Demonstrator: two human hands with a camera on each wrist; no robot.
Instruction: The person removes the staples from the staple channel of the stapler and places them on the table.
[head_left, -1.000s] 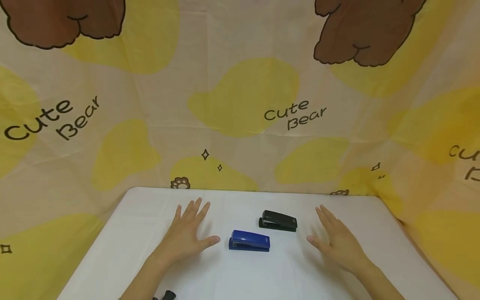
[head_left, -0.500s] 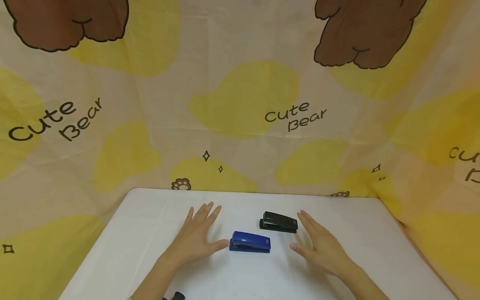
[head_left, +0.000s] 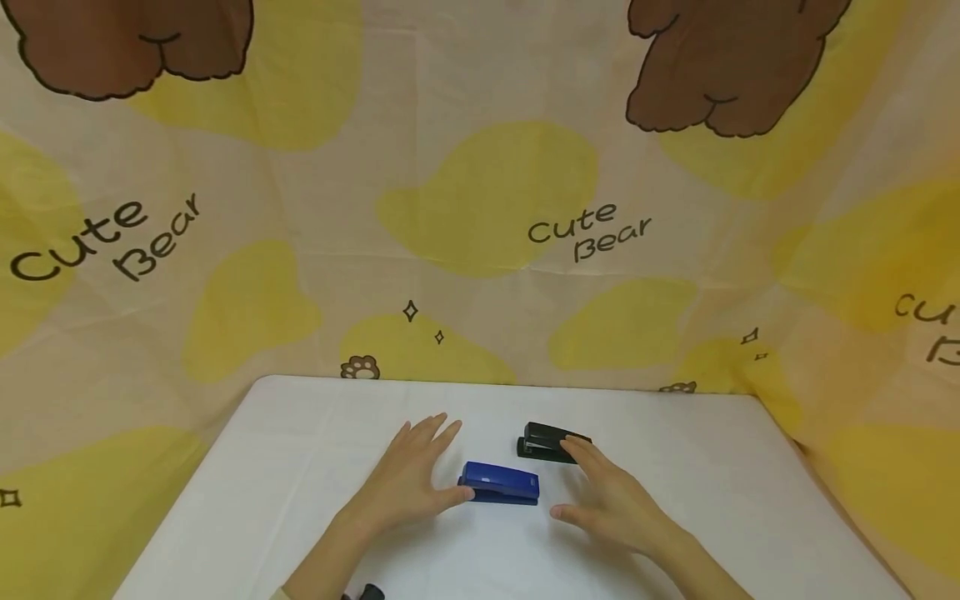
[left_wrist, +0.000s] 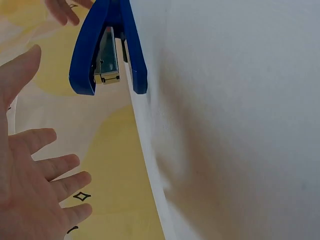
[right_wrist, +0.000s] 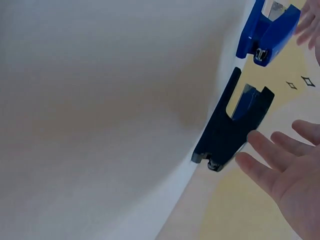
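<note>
Blue stapler [head_left: 501, 479], left hand [head_left: 408, 479] and right hand [head_left: 617, 504] now nearer

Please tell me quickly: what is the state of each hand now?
Left hand: open, holding nothing, near the long blue stapler.
Right hand: open, holding nothing, near the long black stapler.

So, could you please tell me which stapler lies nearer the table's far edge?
The black stapler; in the head view, the blue stapler lies closer and farther left.

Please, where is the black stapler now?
In the head view, the black stapler sits on the white table, beyond and right of the blue stapler, near the right hand.
</note>
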